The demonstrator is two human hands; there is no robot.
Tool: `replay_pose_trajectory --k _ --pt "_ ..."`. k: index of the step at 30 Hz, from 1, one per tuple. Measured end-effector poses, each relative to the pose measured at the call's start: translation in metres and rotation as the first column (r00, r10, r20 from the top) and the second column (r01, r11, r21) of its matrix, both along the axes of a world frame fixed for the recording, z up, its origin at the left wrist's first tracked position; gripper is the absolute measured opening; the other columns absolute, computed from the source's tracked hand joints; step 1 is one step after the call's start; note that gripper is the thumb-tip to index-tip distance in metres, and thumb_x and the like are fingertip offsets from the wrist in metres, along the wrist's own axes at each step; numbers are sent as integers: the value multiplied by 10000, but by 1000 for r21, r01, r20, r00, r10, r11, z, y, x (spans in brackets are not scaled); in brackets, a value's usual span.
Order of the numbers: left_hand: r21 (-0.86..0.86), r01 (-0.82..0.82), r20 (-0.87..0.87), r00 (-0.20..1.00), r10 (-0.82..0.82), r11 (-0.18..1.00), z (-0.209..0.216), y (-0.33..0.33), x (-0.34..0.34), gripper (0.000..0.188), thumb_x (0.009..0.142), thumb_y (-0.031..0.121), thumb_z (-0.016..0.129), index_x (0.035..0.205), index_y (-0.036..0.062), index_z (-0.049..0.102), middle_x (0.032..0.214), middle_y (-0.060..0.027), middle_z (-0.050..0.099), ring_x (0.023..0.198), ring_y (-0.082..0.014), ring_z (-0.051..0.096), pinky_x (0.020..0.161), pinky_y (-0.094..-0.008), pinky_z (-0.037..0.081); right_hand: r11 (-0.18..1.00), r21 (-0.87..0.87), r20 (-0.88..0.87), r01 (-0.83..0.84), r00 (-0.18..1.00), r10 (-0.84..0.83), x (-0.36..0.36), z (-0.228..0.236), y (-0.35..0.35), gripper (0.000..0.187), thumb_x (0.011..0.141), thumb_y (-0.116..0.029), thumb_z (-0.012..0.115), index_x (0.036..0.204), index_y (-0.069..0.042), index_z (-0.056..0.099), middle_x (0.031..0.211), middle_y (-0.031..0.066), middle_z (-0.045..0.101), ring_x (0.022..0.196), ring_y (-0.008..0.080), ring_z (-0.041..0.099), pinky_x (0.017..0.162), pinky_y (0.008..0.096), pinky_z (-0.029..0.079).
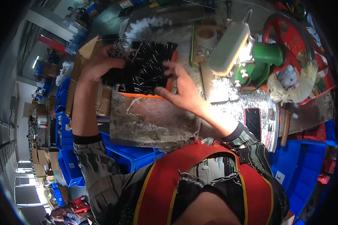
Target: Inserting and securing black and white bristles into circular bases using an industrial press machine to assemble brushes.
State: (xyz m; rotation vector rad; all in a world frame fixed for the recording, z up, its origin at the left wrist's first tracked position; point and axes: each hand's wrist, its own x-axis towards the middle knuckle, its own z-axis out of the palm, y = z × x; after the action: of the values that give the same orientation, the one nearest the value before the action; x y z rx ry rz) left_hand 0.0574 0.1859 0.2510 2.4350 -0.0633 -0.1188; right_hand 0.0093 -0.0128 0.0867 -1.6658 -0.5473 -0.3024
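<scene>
A heap of black bristle brushes [148,67] with thin wire stems lies in a shallow orange tray [139,95] on the bench. Bare looped wire ends [124,50] stick up at the heap's far left. My left hand [97,65] is closed around brushes at the left side, its thumb across them; its other fingers are partly hidden and blurred. Over the tray's right edge, my right hand [182,90] has its thumb and fingers spread apart, close beside the brushes. Nothing shows gripped in it.
A green machine [255,67] with a red handwheel [268,28] and lit lamp [229,48] stands right. Nearby are a tape roll [205,36], phone [252,122], hammer [285,129] and plastic bag [293,84]. Blue bins [129,153] sit below the bench; cardboard [103,99] stands left.
</scene>
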Motion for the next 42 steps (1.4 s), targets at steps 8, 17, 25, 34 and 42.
replay_pose_trajectory --k 8,17,25,34,42 --pt "-407 238 7 966 -258 882 -123 -38 -66 357 598 89 680 941 4 625 830 -60 649 749 -135 613 688 -267 478 982 -184 108 -34 993 55 -10 -22 -21 447 830 -274 561 1085 84 482 1060 250 505 1019 376 476 881 394 395" --pt "-327 -25 149 986 77 945 -234 -68 -84 315 652 96 649 943 -7 588 809 -51 610 753 -115 557 675 -271 448 949 -314 33 12 999 -1 -29 -100 -15 238 881 -152 447 955 58 533 932 208 522 928 375 471 814 414 405" --pt "-664 82 -20 992 -127 743 -237 -64 -86 314 684 55 613 992 -4 595 857 -34 614 766 -98 558 681 -247 451 619 -784 76 -45 983 168 -34 -100 -26 220 815 -149 504 842 61 564 939 207 519 929 367 480 820 431 406" --pt "-543 -4 -86 995 -51 839 -234 -75 -89 178 771 139 653 886 6 619 808 -14 611 729 -66 535 643 -232 438 575 -813 31 -92 979 202 -38 -82 -27 237 763 -128 505 857 80 566 916 238 562 947 375 495 839 431 420" --pt "-571 52 104 995 9 819 -232 -74 -93 130 755 131 648 779 20 584 659 -5 573 618 -72 520 578 -246 425 948 -304 -99 -97 993 70 -32 -67 -43 163 790 -106 569 844 47 578 850 179 583 833 317 560 734 358 459"
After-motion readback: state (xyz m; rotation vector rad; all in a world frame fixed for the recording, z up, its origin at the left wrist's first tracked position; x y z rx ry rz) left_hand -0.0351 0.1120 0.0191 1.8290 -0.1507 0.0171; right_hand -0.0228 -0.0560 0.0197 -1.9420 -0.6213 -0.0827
